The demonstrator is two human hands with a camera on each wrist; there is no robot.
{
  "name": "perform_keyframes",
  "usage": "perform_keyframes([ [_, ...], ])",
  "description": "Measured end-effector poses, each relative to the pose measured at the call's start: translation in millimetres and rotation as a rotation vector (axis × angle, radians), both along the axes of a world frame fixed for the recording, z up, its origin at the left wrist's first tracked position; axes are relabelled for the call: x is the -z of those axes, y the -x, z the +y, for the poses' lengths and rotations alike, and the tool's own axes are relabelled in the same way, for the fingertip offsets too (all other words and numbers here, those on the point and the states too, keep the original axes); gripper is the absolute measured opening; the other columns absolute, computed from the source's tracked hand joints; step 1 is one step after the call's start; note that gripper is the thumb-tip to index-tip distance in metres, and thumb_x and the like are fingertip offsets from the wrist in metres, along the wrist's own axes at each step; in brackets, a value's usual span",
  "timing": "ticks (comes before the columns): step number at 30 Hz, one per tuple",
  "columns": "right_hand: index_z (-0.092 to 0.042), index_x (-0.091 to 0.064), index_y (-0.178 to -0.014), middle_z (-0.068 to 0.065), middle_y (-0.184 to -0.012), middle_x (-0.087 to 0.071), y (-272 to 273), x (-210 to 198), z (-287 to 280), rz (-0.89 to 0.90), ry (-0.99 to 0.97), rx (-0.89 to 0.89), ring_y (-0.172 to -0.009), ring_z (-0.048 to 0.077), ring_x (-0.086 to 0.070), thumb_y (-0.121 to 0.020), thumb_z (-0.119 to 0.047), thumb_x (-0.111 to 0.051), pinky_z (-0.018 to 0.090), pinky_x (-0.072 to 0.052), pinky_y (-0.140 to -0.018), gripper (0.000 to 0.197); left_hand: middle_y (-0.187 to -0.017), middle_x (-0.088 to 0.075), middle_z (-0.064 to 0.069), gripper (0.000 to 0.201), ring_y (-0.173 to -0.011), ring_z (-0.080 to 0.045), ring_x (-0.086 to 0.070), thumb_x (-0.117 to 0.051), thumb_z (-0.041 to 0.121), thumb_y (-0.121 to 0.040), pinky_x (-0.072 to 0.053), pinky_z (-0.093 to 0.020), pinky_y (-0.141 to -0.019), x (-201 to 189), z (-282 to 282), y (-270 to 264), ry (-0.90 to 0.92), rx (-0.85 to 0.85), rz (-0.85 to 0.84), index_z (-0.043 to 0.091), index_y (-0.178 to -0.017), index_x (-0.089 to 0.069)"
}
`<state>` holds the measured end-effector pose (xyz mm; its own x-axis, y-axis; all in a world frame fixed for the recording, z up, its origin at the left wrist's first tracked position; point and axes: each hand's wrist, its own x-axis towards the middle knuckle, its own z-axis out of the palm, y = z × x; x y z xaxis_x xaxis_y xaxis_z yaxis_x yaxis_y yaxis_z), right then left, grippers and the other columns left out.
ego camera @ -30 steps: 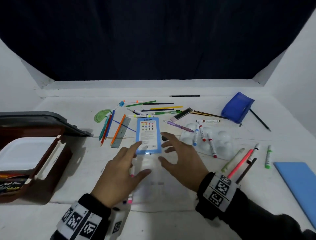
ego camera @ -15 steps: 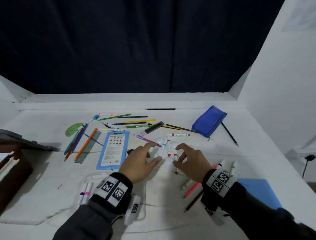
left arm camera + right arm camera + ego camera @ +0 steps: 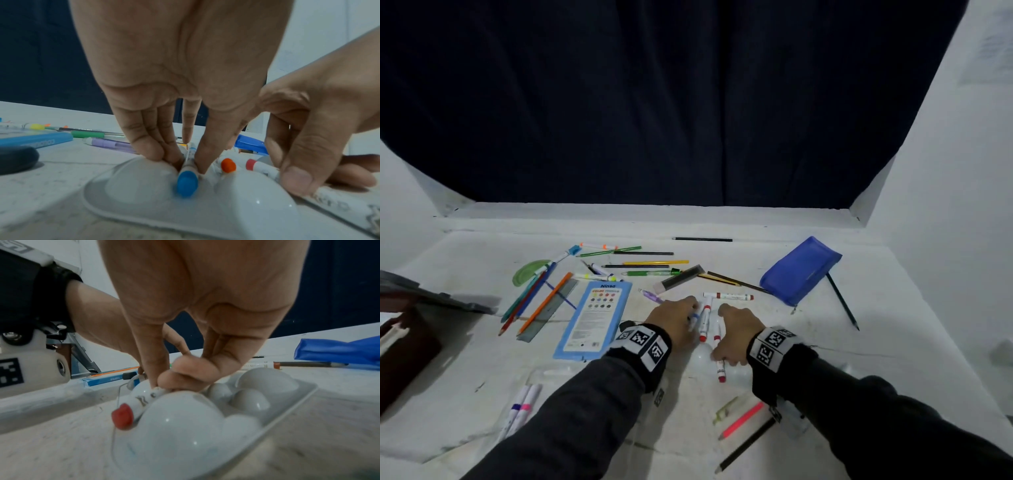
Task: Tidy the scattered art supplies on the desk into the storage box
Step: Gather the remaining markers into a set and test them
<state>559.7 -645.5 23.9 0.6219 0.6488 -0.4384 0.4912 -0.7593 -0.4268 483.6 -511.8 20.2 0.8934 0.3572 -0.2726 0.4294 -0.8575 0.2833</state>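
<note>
Desk (image 3: 893, 342), white and scuffed, runs across the whole lower view against a dark curtain (image 3: 688, 102). Storage box (image 3: 410, 339), dark red-brown with a grey lid raised, sits at the far left edge, only partly in sight and well apart from both hands. Blue pencil case (image 3: 799, 270) lies at back right, a dark pencil just beside it. Blue card packet of colour pencils (image 3: 592, 320) lies flat left of centre, with a grey ruler (image 3: 548, 310), a green protractor (image 3: 529, 272) and a fan of coloured pencils to its left. More pens and pencils are strewn behind the packet.

White paint palette (image 3: 185, 426), turned dome-side up, sits mid-desk under both hands. Several markers lie across its humps.

Left hand (image 3: 674, 320) reaches down onto the palette; thumb and fingertips (image 3: 148, 149) are closed in a pinch around a blue-capped marker (image 3: 187, 183) lying in a groove between two domes. Right hand (image 3: 736, 334) is next to it, almost touching; its thumb and curled fingers (image 3: 189, 371) clamp a red-capped marker (image 3: 123, 418) against the palette. An orange-capped marker (image 3: 228, 165) lies between the two hands.

Near edge: two markers, purple and pink (image 3: 522, 409), at left; a pink pencil (image 3: 743, 419) and a black pencil (image 3: 748, 445) at right.
</note>
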Motion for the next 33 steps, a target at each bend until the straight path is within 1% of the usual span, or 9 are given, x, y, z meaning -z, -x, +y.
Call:
perform_keyframes([
  [4,-0.019,-0.034,-0.138,0.008,-0.094,-0.069,-4.8,-2.5,-1.1,0.127,-0.031,0.043,-0.074,0.021,-0.073,-0.077,-0.015,-0.073,0.036,-0.062,-0.067,0.073,-0.118,-0.063,-0.011,0.041,-0.11,-0.032,-0.059,-0.06,0.021,-0.089,-0.048,-0.035,-0.09,-5.9,0.1,3.0,0.032,-0.011,-0.011,0.02,-0.128,-0.045],
  [7,-0.022,-0.03,-0.143,0.01,-0.112,-0.062,-7.9,-11.6,-5.0,0.209,-0.087,0.082,-0.075,0.025,-0.073,-0.079,-0.007,-0.068,0.039,-0.062,-0.068,0.076,-0.113,-0.063,-0.008,0.037,-0.105,-0.029,-0.059,-0.062,0.018,-0.087,-0.052,-0.04,-0.091,-12.4,7.8,6.4,0.128,-0.029,-0.026,0.023,-0.121,-0.046],
  [9,-0.022,-0.031,-0.143,0.011,-0.121,-0.056,-9.5,-20.6,-7.8,0.214,-0.148,0.085,-0.079,0.027,-0.073,-0.08,-0.006,-0.067,0.042,-0.062,-0.07,0.074,-0.104,-0.063,-0.004,0.046,-0.095,-0.022,-0.061,-0.064,0.018,-0.089,-0.054,-0.033,-0.08,-21.7,14.3,11.7,0.2,-0.054,-0.077,0.037,-0.123,-0.039],
  [11,-0.024,-0.035,-0.138,0.011,-0.107,-0.063,-7.0,-31.3,-9.6,0.235,-0.228,0.096,-0.068,0.023,-0.073,-0.082,-0.007,-0.066,0.035,-0.061,-0.059,0.067,-0.095,-0.063,0.001,0.067,-0.082,-0.014,-0.062,-0.07,0.024,-0.089,-0.05,-0.022,-0.064,-36.6,21.3,22.8,0.274,-0.11,-0.159,0.047,-0.138,-0.03],
  [14,-0.026,-0.04,-0.132,0.009,-0.085,-0.07,5.4,-46.1,-10.8,0.198,-0.374,0.104,-0.052,0.013,-0.067,-0.081,-0.01,-0.067,0.023,-0.05,-0.044,0.06,-0.097,-0.065,-0.005,0.073,-0.073,-0.022,-0.064,-0.075,0.028,-0.083,-0.051,-0.03,-0.055,-60.2,31.2,46.8,0.385,-0.162,-0.257,0.047,-0.139,-0.033],
  [17,-0.029,-0.043,-0.125,0.008,-0.073,-0.071,28.7,-54.8,-5.6,0.179,-0.557,0.098,-0.058,0.017,-0.069,-0.079,-0.009,-0.07,0.027,-0.052,-0.048,0.056,-0.087,-0.065,-0.007,0.067,-0.068,-0.034,-0.066,-0.071,0.009,-0.086,-0.058,-0.045,-0.065,-73.6,43.9,79.6,0.481,-0.162,-0.381,0.049,-0.13,-0.041],
  [22,-0.034,-0.047,-0.114,0.01,-0.069,-0.069,77.8,-50.0,10.8,0.242,-0.773,0.113,-0.06,0.027,-0.07,-0.077,-0.006,-0.073,0.049,-0.058,-0.055,0.054,-0.083,-0.065,-0.01,0.069,-0.07,-0.023,-0.066,-0.074,0.007,-0.084,-0.054,-0.046,-0.071,-73.8,63.4,147.1,0.564,-0.16,-0.473,0.05,-0.13,-0.044],
  [28,-0.032,-0.046,-0.115,0.007,-0.069,-0.071,144.4,-33.5,39.9,0.338,-0.696,0.095,-0.062,0.028,-0.07,-0.076,-0.007,-0.074,0.045,-0.06,-0.069,0.054,-0.079,-0.069,-0.014,0.066,-0.067,-0.02,-0.065,-0.08,0.009,-0.08,-0.054,-0.027,-0.07,-51.1,89.9,222.9,0.667,-0.162,-0.418,0.046,-0.123,-0.047],
  [33,-0.033,-0.044,-0.117,0.004,-0.071,-0.069,185.8,-21.6,67.4,0.381,-0.577,0.064,-0.065,0.02,-0.072,-0.079,-0.008,-0.072,0.038,-0.061,-0.07,0.054,-0.081,-0.072,-0.011,0.065,-0.067,-0.016,-0.064,-0.084,0.018,-0.077,-0.057,-0.034,-0.075,-27.6,118.3,258.2,0.636,-0.14,-0.314,0.048,-0.122,-0.047],
])
